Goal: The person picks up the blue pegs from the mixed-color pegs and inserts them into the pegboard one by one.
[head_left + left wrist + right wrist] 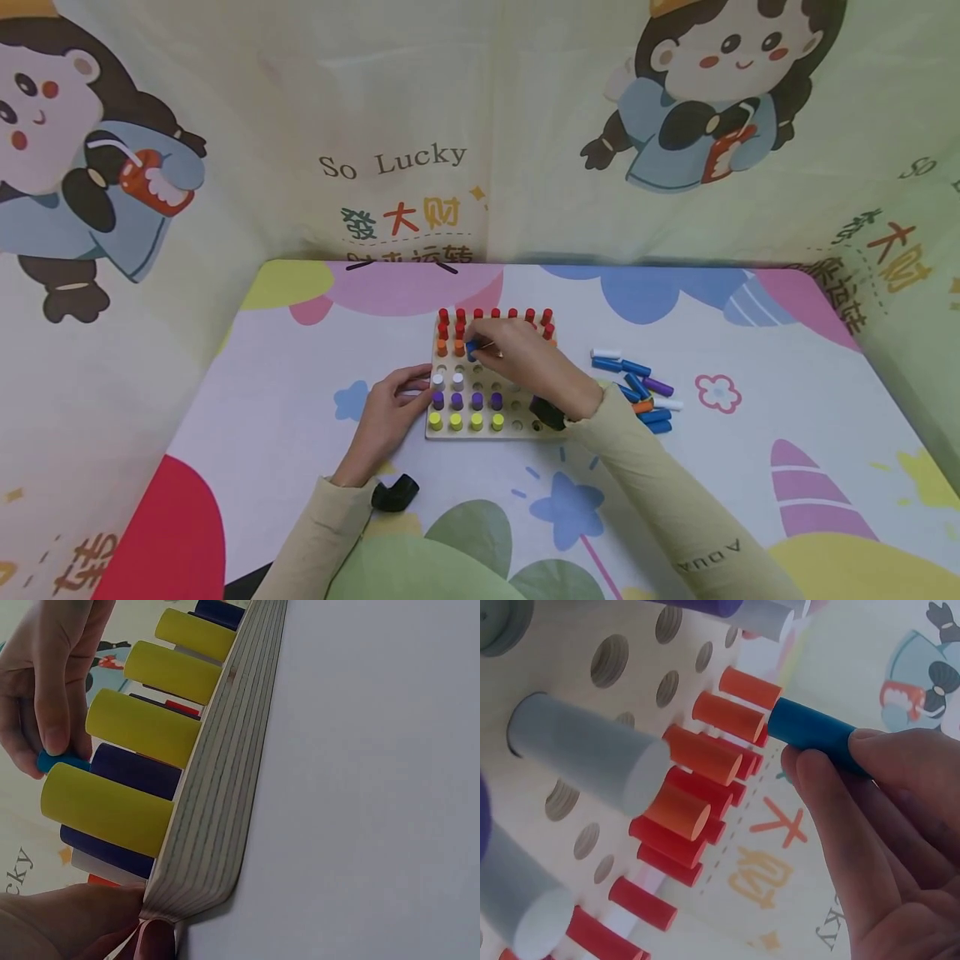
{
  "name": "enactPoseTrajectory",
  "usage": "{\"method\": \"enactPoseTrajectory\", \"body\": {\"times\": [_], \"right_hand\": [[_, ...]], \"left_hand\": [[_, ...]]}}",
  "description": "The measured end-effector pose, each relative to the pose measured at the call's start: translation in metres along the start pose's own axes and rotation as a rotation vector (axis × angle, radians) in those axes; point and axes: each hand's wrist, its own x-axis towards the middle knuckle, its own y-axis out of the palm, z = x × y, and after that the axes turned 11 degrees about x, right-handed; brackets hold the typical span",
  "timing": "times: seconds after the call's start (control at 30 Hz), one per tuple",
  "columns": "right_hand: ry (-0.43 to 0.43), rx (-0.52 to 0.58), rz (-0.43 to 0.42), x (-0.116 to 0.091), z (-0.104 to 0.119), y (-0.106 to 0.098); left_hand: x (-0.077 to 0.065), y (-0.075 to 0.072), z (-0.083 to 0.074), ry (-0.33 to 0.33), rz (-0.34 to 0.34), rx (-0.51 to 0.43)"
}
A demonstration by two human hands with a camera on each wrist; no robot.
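Note:
A wooden pegboard [487, 435] lies on the table, bearing rows of red pegs [496, 314], orange pegs [442, 347], white pegs [457, 382], purple pegs [457, 402] and yellow pegs [455, 422]. My left hand [392, 412] holds the board by its left side; thumb and finger pinch a corner in the left wrist view. Above the board, my right hand [525, 358] pinches a blue peg [814, 733] between thumb and fingers. The peg is tilted and clear of the holes in the right wrist view. My right hand hides part of the board from the head view.
Right of the board lies a loose pile of blue pegs [657, 415], white pegs [606, 354], a purple peg [657, 387] and an orange peg [642, 407]. A printed cloth [750, 500] covers the table. Behind it hangs a patterned curtain [540, 208].

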Motion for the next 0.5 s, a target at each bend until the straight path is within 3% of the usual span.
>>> {"method": "enactPoseTrajectory", "body": {"times": [0.5], "right_hand": [[-0.039,-0.003,0.052,0.0108,0.0017,0.0045]], "left_hand": [[0.0002,-0.0003,-0.0004,0.01,-0.002,-0.003]]}}
